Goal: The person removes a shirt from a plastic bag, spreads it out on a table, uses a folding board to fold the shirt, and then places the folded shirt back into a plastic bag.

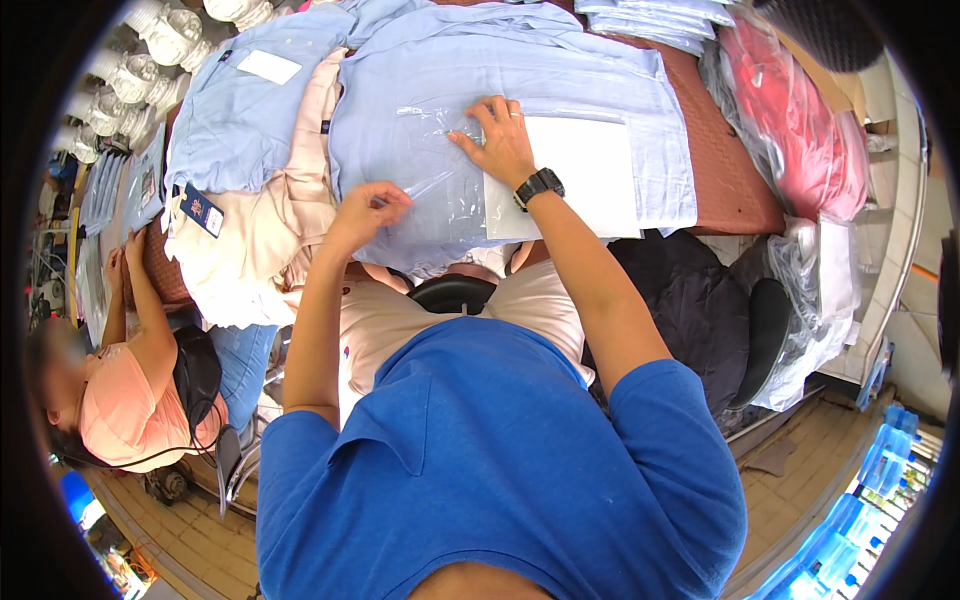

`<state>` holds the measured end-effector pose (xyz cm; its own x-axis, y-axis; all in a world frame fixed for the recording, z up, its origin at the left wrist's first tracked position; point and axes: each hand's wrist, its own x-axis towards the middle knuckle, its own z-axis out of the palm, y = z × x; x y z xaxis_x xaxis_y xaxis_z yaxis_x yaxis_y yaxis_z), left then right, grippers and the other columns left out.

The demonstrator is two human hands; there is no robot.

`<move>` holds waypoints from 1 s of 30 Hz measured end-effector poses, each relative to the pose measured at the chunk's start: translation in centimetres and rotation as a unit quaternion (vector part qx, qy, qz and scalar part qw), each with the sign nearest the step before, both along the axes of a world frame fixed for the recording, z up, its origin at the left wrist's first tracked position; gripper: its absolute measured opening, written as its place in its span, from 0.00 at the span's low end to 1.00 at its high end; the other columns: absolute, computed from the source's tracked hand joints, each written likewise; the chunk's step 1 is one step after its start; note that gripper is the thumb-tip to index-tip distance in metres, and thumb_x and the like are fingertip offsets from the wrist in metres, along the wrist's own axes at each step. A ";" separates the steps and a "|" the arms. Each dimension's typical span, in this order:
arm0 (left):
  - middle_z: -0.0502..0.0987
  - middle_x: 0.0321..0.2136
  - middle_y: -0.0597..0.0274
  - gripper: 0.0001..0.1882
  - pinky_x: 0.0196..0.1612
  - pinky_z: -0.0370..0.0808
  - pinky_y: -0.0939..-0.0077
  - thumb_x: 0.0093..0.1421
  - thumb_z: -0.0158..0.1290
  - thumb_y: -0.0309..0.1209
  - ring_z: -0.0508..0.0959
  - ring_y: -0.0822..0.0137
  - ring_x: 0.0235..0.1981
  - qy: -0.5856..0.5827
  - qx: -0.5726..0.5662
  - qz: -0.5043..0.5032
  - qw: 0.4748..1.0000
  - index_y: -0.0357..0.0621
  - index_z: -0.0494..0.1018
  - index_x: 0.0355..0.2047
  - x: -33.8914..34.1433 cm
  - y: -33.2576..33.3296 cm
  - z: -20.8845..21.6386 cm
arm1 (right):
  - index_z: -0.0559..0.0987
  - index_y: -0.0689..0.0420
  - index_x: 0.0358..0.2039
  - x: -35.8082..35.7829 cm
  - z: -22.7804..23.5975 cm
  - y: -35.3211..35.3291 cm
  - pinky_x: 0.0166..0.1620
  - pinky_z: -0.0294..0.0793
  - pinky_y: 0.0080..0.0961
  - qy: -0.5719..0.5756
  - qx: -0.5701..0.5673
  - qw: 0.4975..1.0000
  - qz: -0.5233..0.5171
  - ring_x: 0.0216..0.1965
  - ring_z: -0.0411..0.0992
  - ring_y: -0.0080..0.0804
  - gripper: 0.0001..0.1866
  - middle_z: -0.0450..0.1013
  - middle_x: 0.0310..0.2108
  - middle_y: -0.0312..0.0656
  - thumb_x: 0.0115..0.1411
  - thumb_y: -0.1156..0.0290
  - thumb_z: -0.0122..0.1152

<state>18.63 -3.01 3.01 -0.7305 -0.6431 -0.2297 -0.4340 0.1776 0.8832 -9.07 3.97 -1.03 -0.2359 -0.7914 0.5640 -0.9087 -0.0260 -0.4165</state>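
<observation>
The left hand [368, 214] is pinching a clear, flat plastic bag [432, 205], while the right hand [503, 150] is spreading open over it. Pale-blue fabric [600, 80] is lying underneath.

Red bundle [790, 120], in clear plastic: right end of brown worktop [735, 190].
Black cloth [680, 300]: below worktop edge, near clear plastic wrapping [800, 345].
White moulded forms [170, 40], several: upper left.
Co-worker [145, 400], peach top: far left.
Tiled floor [205, 540].
Blue plastic items [885, 458]: lower right.
</observation>
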 end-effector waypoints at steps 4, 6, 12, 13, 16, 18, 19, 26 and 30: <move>0.80 0.37 0.56 0.14 0.36 0.76 0.73 0.60 0.56 0.22 0.79 0.63 0.31 -0.037 -0.542 0.143 0.828 0.42 0.78 0.47 -0.4 -0.1 0.8 | 0.79 0.56 0.46 -0.8 -0.2 -0.3 0.56 0.67 0.43 -0.106 -0.022 0.994 0.014 0.52 0.65 0.48 0.17 0.72 0.47 0.45 0.61 0.58 0.65; 0.79 0.41 0.52 0.15 0.37 0.76 0.71 0.62 0.55 0.23 0.80 0.58 0.32 0.047 -0.411 0.129 0.901 0.41 0.76 0.50 -3.1 1.2 1.9 | 0.79 0.56 0.47 -1.2 0.3 -0.5 0.59 0.64 0.44 -0.200 -0.059 0.978 0.008 0.52 0.66 0.49 0.14 0.73 0.47 0.46 0.63 0.63 0.63; 0.79 0.45 0.48 0.16 0.41 0.78 0.69 0.66 0.51 0.24 0.82 0.60 0.37 0.057 -0.078 0.135 0.986 0.32 0.72 0.52 -7.6 3.1 -0.4 | 0.77 0.57 0.49 -6.7 4.1 4.9 0.62 0.56 0.48 -0.129 -0.084 0.983 -0.104 0.51 0.68 0.54 0.15 0.72 0.45 0.55 0.61 0.74 0.61; 0.79 0.44 0.47 0.16 0.42 0.78 0.68 0.66 0.51 0.24 0.82 0.60 0.39 0.061 0.003 0.149 0.987 0.31 0.72 0.52 -8.1 3.1 -0.2 | 0.77 0.58 0.50 -8.4 3.3 6.9 0.62 0.56 0.52 -0.058 -0.059 0.983 -0.165 0.52 0.67 0.56 0.18 0.72 0.44 0.56 0.59 0.74 0.63; 0.80 0.47 0.49 0.17 0.41 0.79 0.73 0.67 0.48 0.23 0.82 0.68 0.37 0.048 0.088 0.155 0.983 0.32 0.71 0.55 -8.9 2.3 -0.6 | 0.76 0.68 0.46 -11.8 1.1 13.2 0.54 0.60 0.56 0.018 0.141 0.936 -0.321 0.48 0.67 0.57 0.21 0.75 0.39 0.58 0.55 0.67 0.66; 0.79 0.48 0.51 0.18 0.42 0.79 0.76 0.67 0.48 0.23 0.82 0.67 0.36 0.038 0.153 0.093 0.983 0.33 0.70 0.56 -9.4 0.9 -1.1 | 0.78 0.66 0.43 -13.0 0.1 15.4 0.50 0.64 0.51 -0.013 0.147 0.935 -0.324 0.42 0.70 0.54 0.20 0.76 0.35 0.53 0.53 0.68 0.69; 0.79 0.48 0.52 0.18 0.42 0.79 0.77 0.67 0.48 0.22 0.82 0.67 0.36 0.032 0.184 0.065 0.980 0.34 0.70 0.57 -9.5 0.3 -1.5 | 0.78 0.65 0.43 -12.9 0.1 16.0 0.49 0.65 0.50 -0.042 0.135 0.941 -0.307 0.41 0.71 0.53 0.20 0.76 0.34 0.53 0.52 0.68 0.70; 0.80 0.44 0.53 0.19 0.38 0.79 0.80 0.64 0.51 0.20 0.82 0.69 0.29 0.083 0.217 0.108 0.967 0.31 0.70 0.55 -12.0 1.4 -0.1 | 0.80 0.63 0.33 -13.9 -0.4 16.6 0.33 0.75 0.34 -0.197 0.050 0.937 -0.285 0.27 0.76 0.38 0.08 0.78 0.28 0.46 0.55 0.73 0.69; 0.80 0.37 0.55 0.19 0.31 0.77 0.80 0.61 0.58 0.25 0.81 0.70 0.26 0.055 0.188 0.108 0.975 0.28 0.72 0.51 -12.6 1.2 0.1 | 0.76 0.62 0.35 -13.3 0.5 16.1 0.32 0.73 0.30 -0.226 -0.033 0.936 -0.267 0.24 0.73 0.32 0.08 0.76 0.26 0.42 0.61 0.72 0.65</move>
